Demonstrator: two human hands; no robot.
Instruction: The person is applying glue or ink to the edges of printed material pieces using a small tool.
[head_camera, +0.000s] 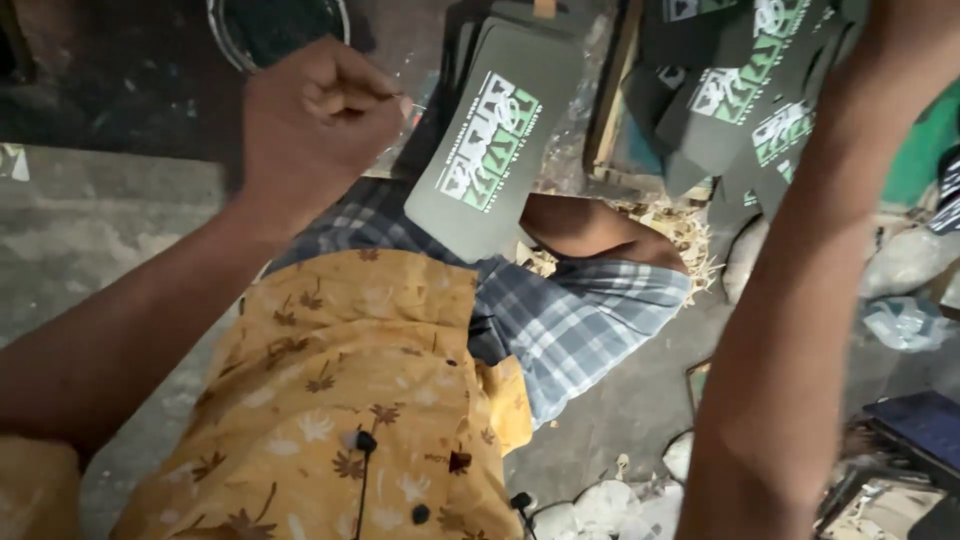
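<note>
My left hand (318, 108) is raised at the upper left, curled into a fist; a thin pale thread-like thing may show at its fingertips, but I cannot tell for sure. Just to its right a flat dark green piece (492, 140) with a green and white print leans tilted, apart from the hand. More such printed pieces (745, 90) lie heaped at the upper right. My right forearm (800, 300) runs up the right side toward that heap; the hand itself is cut off by the top edge.
Below me are my yellow leaf-print shirt (340, 400) and blue checked cloth (580, 310) over my lap. Straw-like shavings (690, 235) lie by my knee. Crumpled pale scraps (610, 505) and a dark tray (925, 425) sit on the grey floor (90, 230). A round metal rim (235, 45) stands at the top left.
</note>
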